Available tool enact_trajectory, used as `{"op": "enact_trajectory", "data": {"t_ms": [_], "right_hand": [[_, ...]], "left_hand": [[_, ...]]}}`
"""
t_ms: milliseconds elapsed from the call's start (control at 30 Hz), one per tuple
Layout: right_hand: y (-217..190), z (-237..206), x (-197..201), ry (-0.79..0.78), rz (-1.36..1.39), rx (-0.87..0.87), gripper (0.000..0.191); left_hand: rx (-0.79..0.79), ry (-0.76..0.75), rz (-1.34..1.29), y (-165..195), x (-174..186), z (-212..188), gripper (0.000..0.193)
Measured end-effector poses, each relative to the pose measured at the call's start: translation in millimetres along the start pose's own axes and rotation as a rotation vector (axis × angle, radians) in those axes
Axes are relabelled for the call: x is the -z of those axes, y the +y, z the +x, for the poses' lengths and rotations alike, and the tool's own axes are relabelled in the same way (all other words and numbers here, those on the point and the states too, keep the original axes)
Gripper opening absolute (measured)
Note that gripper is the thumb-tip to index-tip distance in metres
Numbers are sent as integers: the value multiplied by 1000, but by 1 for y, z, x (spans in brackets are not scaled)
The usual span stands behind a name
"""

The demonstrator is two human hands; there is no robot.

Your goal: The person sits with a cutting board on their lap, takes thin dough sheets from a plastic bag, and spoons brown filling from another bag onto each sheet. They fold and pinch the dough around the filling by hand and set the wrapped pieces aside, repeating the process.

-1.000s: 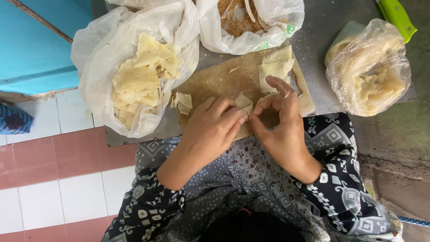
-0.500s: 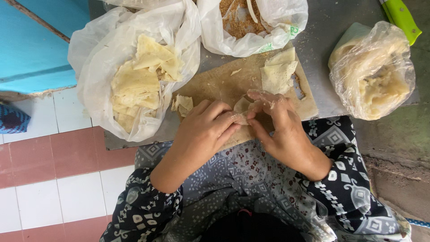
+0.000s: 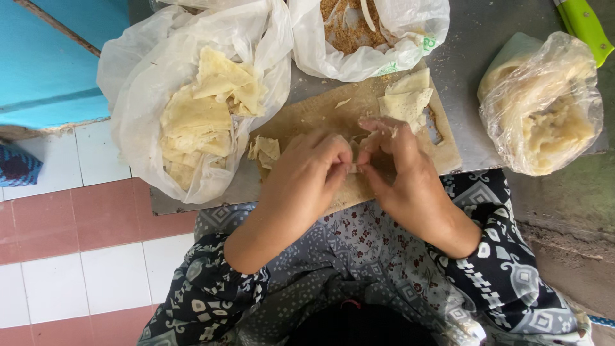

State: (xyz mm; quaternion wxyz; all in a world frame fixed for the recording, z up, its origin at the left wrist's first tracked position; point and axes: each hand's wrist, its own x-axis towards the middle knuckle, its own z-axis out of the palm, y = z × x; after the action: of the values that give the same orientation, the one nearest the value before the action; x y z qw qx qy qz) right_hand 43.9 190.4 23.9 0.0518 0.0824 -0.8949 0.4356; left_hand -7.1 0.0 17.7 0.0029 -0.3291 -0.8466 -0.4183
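My left hand (image 3: 307,176) and my right hand (image 3: 400,170) meet over a wooden cutting board (image 3: 323,118), fingertips pinching a small pale dough wrapper (image 3: 354,154) between them. Most of the wrapper is hidden by my fingers. A small folded piece of dough (image 3: 266,150) lies on the board just left of my left hand. A short stack of flat wrappers (image 3: 407,99) rests on the board's far right corner, above my right hand.
A white plastic bag of cut wrappers (image 3: 198,109) sits at the left. A bag of brown crumbly filling (image 3: 355,29) is behind the board. A clear bag of pale mash (image 3: 544,115) is at the right. A green handle (image 3: 583,25) lies at the top right.
My hands have drawn closer together over the board, and my right fingers have gone from spread apart to pinched on the wrapper. The view has shifted slightly.
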Motion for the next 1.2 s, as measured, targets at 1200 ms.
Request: {"op": "enact_trajectory", "data": {"t_ms": [1200], "right_hand": [[12,-8,-5,146,-352,483,66]], "left_hand": [[-231,43,469,-7,4,-12,24]]}}
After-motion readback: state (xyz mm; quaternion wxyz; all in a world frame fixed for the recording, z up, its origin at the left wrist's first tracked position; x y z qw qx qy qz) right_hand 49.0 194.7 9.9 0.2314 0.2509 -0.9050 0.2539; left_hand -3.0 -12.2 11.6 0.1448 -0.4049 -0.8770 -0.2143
